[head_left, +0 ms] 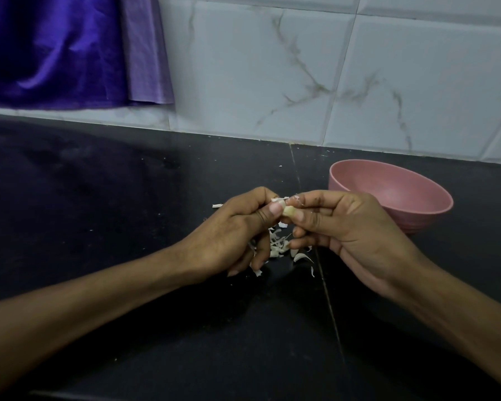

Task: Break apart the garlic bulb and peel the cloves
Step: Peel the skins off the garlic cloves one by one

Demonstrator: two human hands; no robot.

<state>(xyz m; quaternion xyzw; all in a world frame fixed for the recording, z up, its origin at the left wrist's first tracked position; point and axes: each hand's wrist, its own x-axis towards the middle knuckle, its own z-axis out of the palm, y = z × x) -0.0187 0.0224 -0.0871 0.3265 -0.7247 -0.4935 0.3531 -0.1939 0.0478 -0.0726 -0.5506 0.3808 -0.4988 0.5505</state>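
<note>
both hands pinching one garlic clove [288, 210] above black counter [128, 198], left hand [237, 235] and right hand [342, 224] thumb-and-finger tips closed on it, peel scraps [278, 244] just below the grip, pink bowl [394, 195] right of it

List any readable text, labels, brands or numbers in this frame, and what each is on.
None readable.
Pink bowl: plain, no print or logo showing.
Wall tiles: only grey marble veining, no writing.
Purple cloth: plain fabric, no tag visible.
Black countertop: only garlic skins, no markings.
Garlic clove, held between left hand and right hand: unmarked.
</note>
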